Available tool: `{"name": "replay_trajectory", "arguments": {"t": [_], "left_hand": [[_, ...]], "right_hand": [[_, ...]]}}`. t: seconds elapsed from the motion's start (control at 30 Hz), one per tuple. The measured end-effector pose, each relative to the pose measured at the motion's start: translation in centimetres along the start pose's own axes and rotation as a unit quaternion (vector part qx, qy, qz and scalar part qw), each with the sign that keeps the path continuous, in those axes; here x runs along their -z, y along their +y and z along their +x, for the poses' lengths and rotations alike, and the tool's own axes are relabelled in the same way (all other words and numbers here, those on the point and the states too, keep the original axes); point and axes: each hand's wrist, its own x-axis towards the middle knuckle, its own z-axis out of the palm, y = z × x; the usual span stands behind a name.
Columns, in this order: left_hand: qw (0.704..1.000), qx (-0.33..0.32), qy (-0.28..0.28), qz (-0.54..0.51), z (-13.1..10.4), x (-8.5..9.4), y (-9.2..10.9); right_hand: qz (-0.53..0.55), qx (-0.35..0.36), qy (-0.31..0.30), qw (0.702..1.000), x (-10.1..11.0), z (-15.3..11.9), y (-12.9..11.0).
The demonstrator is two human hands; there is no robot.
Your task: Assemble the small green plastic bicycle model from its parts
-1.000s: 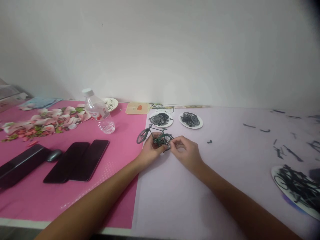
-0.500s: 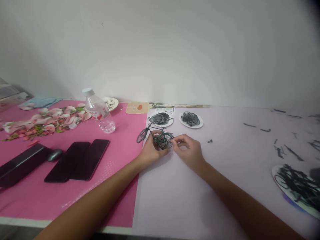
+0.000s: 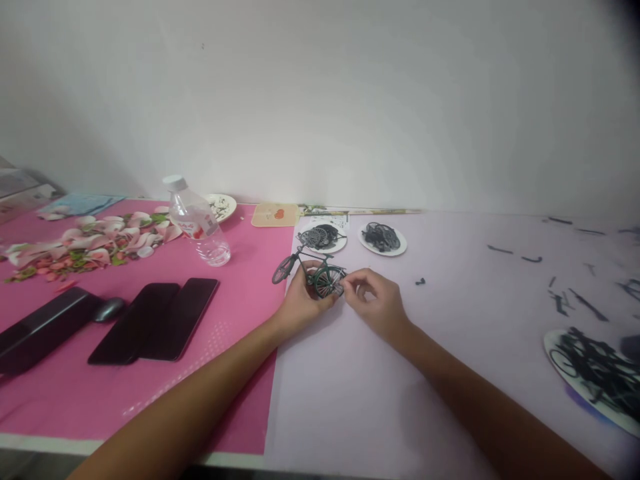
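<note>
A small dark green model bicycle [image 3: 316, 259] is held above the seam between the pink and pale covers. My left hand [image 3: 303, 299] grips it from below, thumb and fingers around the frame near the rear wheel. Its front wheel points up and left. At the rear wheel's right edge, my right hand [image 3: 374, 297] has its thumb and forefinger pinched together. Whether the fingertips hold a tiny part or the wheel itself cannot be made out. A small black piece [image 3: 420, 281] lies on the pale cover to the right.
Behind the bicycle stand two white plates of black parts, a left plate [image 3: 342, 248] and a right plate [image 3: 403, 249]. Loose dark parts [image 3: 560, 303] and a larger plate [image 3: 555, 363] lie right. Two phones [image 3: 177, 320], a bottle [image 3: 200, 227] and petals [image 3: 100, 240] occupy the left.
The bicycle's rear end has shifted very slightly left and down in my left hand. My right hand stays pinched at the rear wheel.
</note>
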Motion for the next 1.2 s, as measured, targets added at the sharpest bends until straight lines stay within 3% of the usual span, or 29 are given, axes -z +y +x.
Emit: {"name": "replay_trajectory", "arguments": {"t": [0.17,0.53,1.2], "left_hand": [[1.0,-0.006,-0.005,0.004,-0.1,-0.03,0.03],[1.0,0.004,-0.01,-0.008,-0.06,0.14,-0.41],[0.998,0.027,-0.021,-0.054,0.07,0.3,0.2]], "right_hand": [[0.002,-0.002,-0.019,1.0,-0.02,-0.07,-0.11],[0.012,-0.024,0.002,1.0,-0.25,-0.08,0.02],[0.047,0.017,-0.013,0.999,0.04,-0.23,-0.78]]}}
